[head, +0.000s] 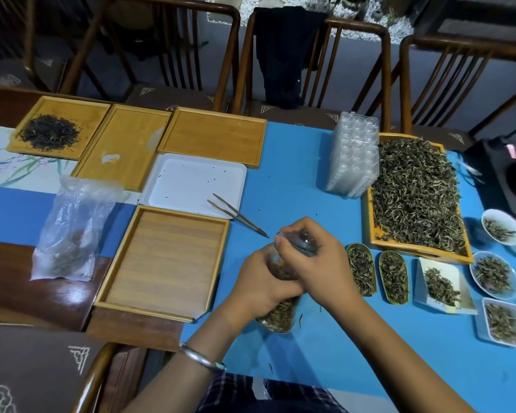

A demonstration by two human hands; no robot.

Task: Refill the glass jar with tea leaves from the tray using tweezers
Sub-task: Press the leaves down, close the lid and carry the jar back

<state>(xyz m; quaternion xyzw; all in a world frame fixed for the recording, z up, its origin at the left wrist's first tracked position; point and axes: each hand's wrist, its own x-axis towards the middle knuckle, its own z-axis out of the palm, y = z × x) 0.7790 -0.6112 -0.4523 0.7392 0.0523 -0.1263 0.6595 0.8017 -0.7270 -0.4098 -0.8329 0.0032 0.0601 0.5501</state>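
Note:
The glass jar holds tea leaves and stands on the blue table between my hands. My left hand wraps around its body. My right hand grips the clear glass lid at the jar's top. The tweezers lie loose just behind the jar, their tips resting over the edge of the white tray. A wooden tray heaped with greenish tea leaves sits to the right.
Several small dishes of tea line the right front. A stack of clear plastic boxes stands beside the leaf tray. Empty wooden trays, a tray of dark tea and a plastic bag lie to the left. Chairs stand behind.

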